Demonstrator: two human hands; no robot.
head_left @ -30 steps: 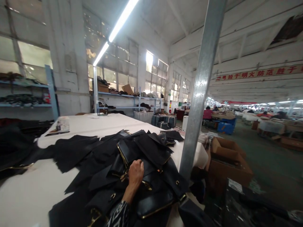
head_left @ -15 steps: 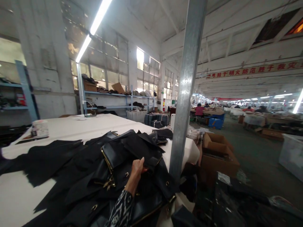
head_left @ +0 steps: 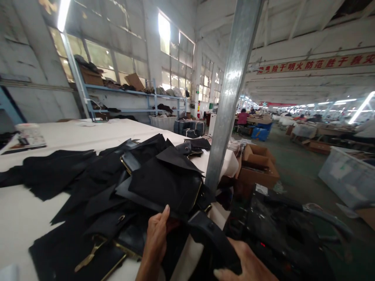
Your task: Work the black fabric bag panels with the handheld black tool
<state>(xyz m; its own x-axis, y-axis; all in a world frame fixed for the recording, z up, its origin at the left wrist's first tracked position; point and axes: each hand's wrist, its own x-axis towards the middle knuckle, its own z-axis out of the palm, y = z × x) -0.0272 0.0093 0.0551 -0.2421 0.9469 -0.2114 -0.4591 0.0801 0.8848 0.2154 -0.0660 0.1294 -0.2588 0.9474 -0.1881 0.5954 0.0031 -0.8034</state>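
My left hand (head_left: 156, 234) pinches the near edge of a black bag piece (head_left: 164, 187), thumb on top and the fingers hidden underneath. Gold trim runs along that piece's right side. At the lower right, my right hand (head_left: 249, 261) is closed around a black curved strap-like piece (head_left: 213, 234) with a rounded end. Around them spreads a heap of black bag pieces (head_left: 108, 207), some with gold zips or gold metal fittings. A gold zip end (head_left: 90, 255) lies on the heap left of my left hand.
The heap rests on a white table (head_left: 70, 134). A metal post (head_left: 228, 93) rises at its right edge. Beyond stand cardboard boxes (head_left: 259, 168) and a translucent bin (head_left: 342, 175). A black machine (head_left: 281, 234) with a small red light sits at lower right.
The view has turned down and right. My right hand has come into view with the curved black piece. My left hand is lower, and the gold-trimmed piece now lies across the heap before it.
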